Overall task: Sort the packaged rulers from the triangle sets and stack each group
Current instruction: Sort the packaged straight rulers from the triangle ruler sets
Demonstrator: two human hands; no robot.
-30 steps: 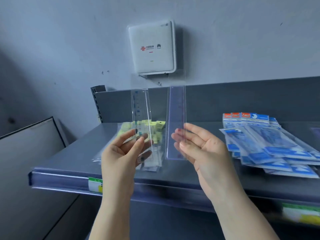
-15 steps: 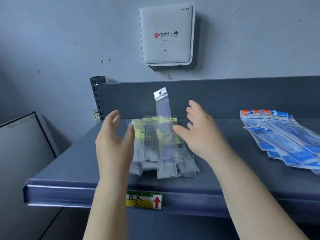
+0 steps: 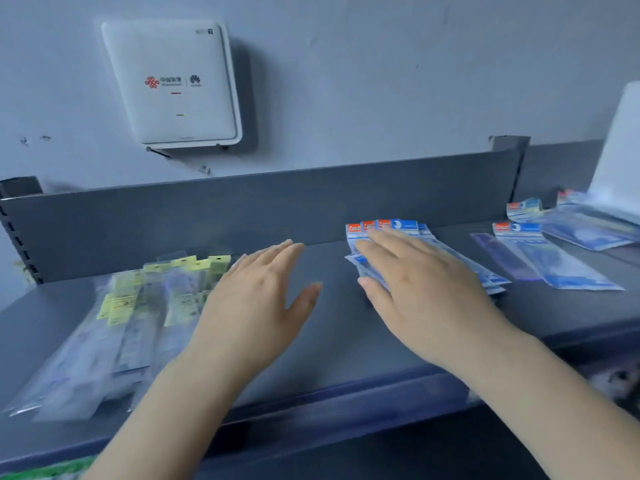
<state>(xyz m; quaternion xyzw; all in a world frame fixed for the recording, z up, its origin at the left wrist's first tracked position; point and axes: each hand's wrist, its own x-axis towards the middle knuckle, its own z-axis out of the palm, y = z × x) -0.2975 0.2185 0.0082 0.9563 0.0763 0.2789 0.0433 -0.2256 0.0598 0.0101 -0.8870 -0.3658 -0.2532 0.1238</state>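
On the grey shelf point(image 3: 329, 341) in front of me, my left hand point(image 3: 256, 306) hangs flat with fingers straight and spread, holding nothing. Just to its left lies the pile of yellow-tagged clear packets point(image 3: 131, 317), fanned out and blurred; my hand's outer edge overlaps the pile's right side, though I cannot tell whether it touches. My right hand point(image 3: 419, 289) is also flat, fingers extended, lying over the stack of blue-and-red packets point(image 3: 388, 226), whose header cards poke out beyond my fingertips near the shelf's back panel. Further right, well apart from both hands, sit more blue packets point(image 3: 554, 258). Above, on the wall, hangs a white router point(image 3: 169, 84).
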